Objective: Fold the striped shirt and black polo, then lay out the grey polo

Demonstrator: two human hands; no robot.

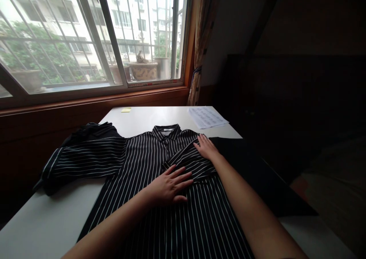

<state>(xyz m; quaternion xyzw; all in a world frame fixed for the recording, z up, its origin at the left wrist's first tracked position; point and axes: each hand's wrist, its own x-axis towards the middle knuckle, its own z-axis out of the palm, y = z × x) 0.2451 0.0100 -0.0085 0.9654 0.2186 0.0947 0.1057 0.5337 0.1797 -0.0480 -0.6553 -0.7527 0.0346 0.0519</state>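
A black shirt with white stripes [143,167] lies spread front side up, its collar [166,132] pointing away from me. The sleeve on the right [191,156] is folded inward across the chest, while the left one [91,156] stretches out sideways. My left hand [171,184] rests flat on the shirt front by the folded sleeve's cuff, fingers spread. Up at the right shoulder fold, my right hand [207,147] lies flat with its fingers stretched out. Neither hand grips the cloth. The shirt's lower hem is out of view.
The white table [137,116] carries printed sheets [207,116] at its far right and a yellow sticky note [126,109] at the far left. Dark cloth [251,171] lies right of the shirt, and a dark bundle [88,131] lies beyond the left sleeve. A barred window stands behind.
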